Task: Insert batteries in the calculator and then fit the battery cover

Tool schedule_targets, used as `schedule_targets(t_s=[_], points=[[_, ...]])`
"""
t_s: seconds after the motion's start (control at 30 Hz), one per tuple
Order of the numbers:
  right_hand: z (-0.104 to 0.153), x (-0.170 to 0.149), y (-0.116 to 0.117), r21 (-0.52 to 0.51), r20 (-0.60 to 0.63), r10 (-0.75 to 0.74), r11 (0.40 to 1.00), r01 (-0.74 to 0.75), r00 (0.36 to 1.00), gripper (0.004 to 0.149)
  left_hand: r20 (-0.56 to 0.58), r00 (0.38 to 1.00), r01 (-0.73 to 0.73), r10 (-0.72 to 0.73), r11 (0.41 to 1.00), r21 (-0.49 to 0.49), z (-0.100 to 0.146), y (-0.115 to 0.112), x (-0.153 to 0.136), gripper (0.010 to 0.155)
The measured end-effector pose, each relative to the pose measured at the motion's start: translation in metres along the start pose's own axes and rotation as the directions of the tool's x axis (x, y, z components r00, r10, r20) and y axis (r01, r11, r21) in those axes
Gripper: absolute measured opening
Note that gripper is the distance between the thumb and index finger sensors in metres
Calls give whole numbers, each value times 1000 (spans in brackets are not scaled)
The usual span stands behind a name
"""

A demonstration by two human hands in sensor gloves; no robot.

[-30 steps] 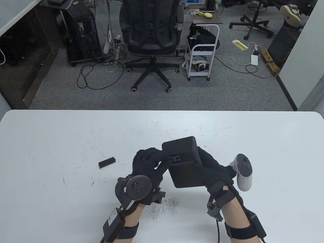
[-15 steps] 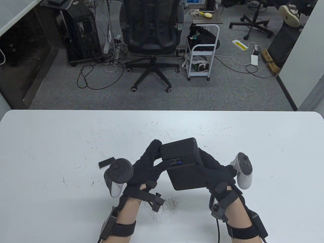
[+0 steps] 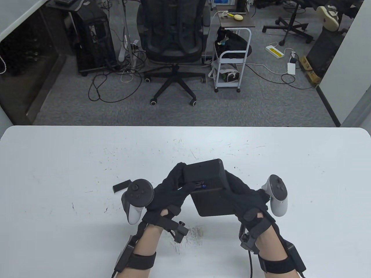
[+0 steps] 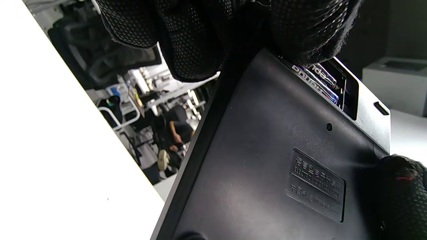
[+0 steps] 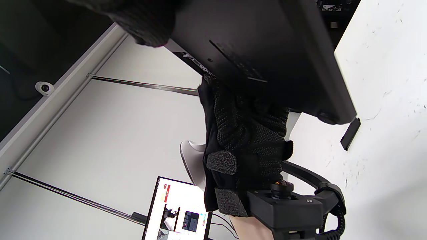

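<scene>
Calculator (image 3: 210, 188) sits back-up between both hands above the table (image 3: 58, 173). The right hand (image 3: 246, 194) grips its right edge; the left hand (image 3: 171, 191) holds the left edge, thumb pressing on the batteries (image 4: 325, 85) in the open compartment, whose labels only the left wrist view shows. Farther left lies the battery cover (image 3: 121, 186).

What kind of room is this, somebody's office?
Probably an office or lab workspace: a white table stands on grey carpet, with a black office chair, a computer tower and loose cables behind it.
</scene>
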State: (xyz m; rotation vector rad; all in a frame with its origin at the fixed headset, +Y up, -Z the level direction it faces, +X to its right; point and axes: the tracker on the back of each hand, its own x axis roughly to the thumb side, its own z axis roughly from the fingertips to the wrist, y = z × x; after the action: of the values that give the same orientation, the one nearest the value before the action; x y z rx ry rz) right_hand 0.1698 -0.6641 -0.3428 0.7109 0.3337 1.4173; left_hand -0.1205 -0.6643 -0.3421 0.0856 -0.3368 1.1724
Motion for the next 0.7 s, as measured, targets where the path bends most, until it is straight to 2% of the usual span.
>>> schedule_targets(t_s=[0.43, 0.7], points=[[-2, -4, 0, 3, -16, -2, 1000, 2, 1000, 63, -12, 1000, -19, 19, 999, -31, -4, 0, -4, 83], [-5, -9, -5, 11, -31, -45, 999, 46, 999, 63, -29, 1000, 11, -12, 1000, -16, -4, -3, -4, 83]])
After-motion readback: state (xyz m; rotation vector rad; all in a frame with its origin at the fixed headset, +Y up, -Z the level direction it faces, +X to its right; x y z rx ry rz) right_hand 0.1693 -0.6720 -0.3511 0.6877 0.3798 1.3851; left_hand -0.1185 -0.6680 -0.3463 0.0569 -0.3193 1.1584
